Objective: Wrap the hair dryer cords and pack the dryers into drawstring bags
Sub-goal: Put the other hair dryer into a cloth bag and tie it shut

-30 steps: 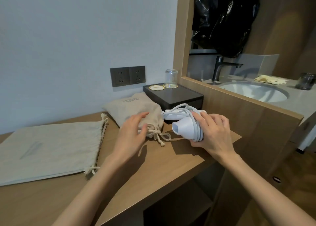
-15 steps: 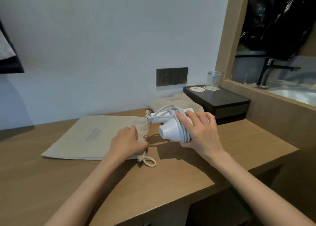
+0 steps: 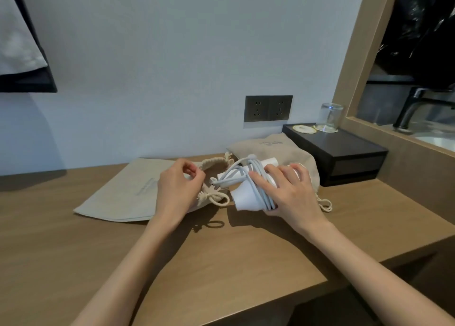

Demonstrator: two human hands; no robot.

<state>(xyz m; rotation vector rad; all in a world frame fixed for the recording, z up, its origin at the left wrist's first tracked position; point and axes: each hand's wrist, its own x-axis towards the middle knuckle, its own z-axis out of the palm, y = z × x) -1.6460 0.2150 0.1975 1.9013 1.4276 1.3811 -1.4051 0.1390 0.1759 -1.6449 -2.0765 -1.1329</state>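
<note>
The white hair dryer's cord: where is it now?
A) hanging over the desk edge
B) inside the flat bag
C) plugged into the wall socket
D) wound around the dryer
D: the cord is looped around the hair dryer, which the right hand grips; the left hand pinches the flat bag at its mouth.

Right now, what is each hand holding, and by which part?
Right hand grips the hair dryer round its cord-wrapped body; left hand pinches the flat drawstring bag at its mouth.
</note>
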